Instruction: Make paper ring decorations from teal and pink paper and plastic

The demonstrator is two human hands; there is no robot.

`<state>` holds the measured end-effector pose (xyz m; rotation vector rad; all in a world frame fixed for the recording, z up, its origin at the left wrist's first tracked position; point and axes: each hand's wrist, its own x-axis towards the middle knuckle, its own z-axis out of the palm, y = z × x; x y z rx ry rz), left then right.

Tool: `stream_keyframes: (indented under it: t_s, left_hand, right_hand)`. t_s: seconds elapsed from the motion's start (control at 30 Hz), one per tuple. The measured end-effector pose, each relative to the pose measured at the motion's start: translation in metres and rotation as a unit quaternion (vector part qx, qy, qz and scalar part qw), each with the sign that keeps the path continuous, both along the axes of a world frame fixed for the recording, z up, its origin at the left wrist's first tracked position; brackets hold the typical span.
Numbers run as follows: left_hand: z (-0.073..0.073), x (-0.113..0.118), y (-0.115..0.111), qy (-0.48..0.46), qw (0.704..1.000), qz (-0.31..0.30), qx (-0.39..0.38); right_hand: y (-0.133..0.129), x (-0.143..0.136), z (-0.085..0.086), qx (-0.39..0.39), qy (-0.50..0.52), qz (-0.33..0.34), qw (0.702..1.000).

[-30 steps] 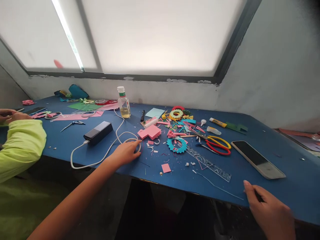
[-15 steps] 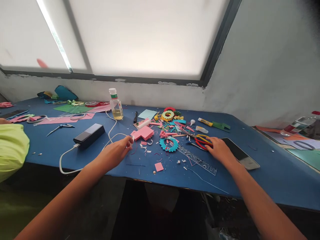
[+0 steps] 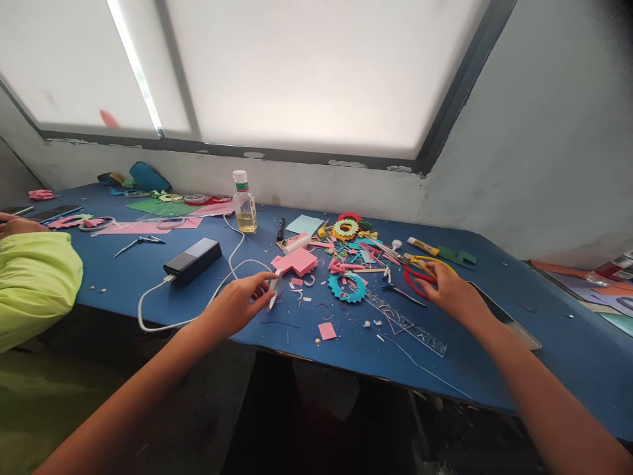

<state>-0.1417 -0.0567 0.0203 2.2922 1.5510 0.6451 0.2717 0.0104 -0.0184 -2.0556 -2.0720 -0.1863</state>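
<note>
Between the thumb and fingers of my left hand (image 3: 237,303) is a small flat white piece (image 3: 274,290), held on edge just left of the scraps. My right hand (image 3: 457,293) has its fingers on the handles of a pair of scissors (image 3: 417,280), one loop red and one yellow. The scissors' blades point left into the paper pile. Close to my left hand lie stacked pink paper squares (image 3: 301,262). A blue toothed paper ring (image 3: 347,288) and a clear ruler (image 3: 420,335) are between my hands. A phone (image 3: 524,335) lies partly hidden under my right wrist.
A power bank (image 3: 192,260) with a white cable (image 3: 140,310) stands left, before a bottle of yellowish liquid (image 3: 246,214). A compass (image 3: 138,244) lies farther left, near another person's green sleeve (image 3: 42,270). A glue stick (image 3: 422,247) lies at the back right.
The scissors' handles have spread and lifted in my right hand. The white piece shows more clearly in my left hand. The whole view has shifted, moving things rightward in the picture.
</note>
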Motion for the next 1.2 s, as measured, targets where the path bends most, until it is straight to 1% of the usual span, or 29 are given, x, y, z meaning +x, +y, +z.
stream_keyframes:
  t_s: [0.07,0.13,0.2,0.23,0.33,0.43,0.53,0.6,0.67,0.73,0.8,0.97,1.2]
  left_hand:
    - [-0.001,0.001,0.000,-0.005,1.000,0.002,0.017]
    - [-0.002,0.002,-0.001,-0.003,1.000,-0.012,0.025]
    - [-0.002,0.004,-0.002,0.011,0.999,-0.026,0.021]
    - [-0.001,0.005,-0.002,0.026,0.999,-0.026,0.022]
    - [0.001,0.010,-0.004,0.072,0.995,-0.008,0.063]
    - [0.001,0.014,-0.006,0.064,0.993,-0.005,0.104]
    - [-0.003,0.014,-0.007,0.058,0.993,-0.013,0.099]
    - [-0.005,0.013,-0.007,0.074,0.990,-0.020,0.115]
    - [-0.006,0.012,-0.007,0.096,0.983,-0.032,0.153]
    - [-0.006,0.012,-0.006,0.115,0.975,-0.045,0.186]
    - [-0.005,0.013,-0.006,0.127,0.970,-0.051,0.202]
    - [-0.005,0.016,-0.008,0.135,0.968,-0.053,0.203]
    - [-0.004,0.014,-0.008,0.111,0.979,-0.053,0.165]
  right_hand:
    - [-0.012,-0.013,0.009,0.004,0.007,0.028,1.000]
    - [-0.024,-0.029,0.014,0.004,0.013,0.073,0.997]
    - [-0.034,-0.047,0.016,0.013,0.012,0.127,0.992]
    - [-0.039,-0.056,0.016,0.025,0.000,0.178,0.984]
    - [-0.047,-0.080,0.016,0.023,-0.015,0.225,0.974]
    - [-0.051,-0.097,0.017,0.020,-0.026,0.245,0.969]
    - [-0.052,-0.109,0.020,0.016,-0.036,0.260,0.965]
    - [-0.052,-0.115,0.023,0.011,-0.045,0.266,0.963]
    - [-0.052,-0.119,0.026,0.006,-0.053,0.270,0.961]
    - [-0.051,-0.123,0.028,0.004,-0.060,0.271,0.961]
    - [-0.050,-0.126,0.030,0.004,-0.065,0.272,0.960]
    - [-0.050,-0.134,0.032,0.013,-0.076,0.282,0.956]
    - [-0.049,-0.142,0.036,0.032,-0.096,0.288,0.952]
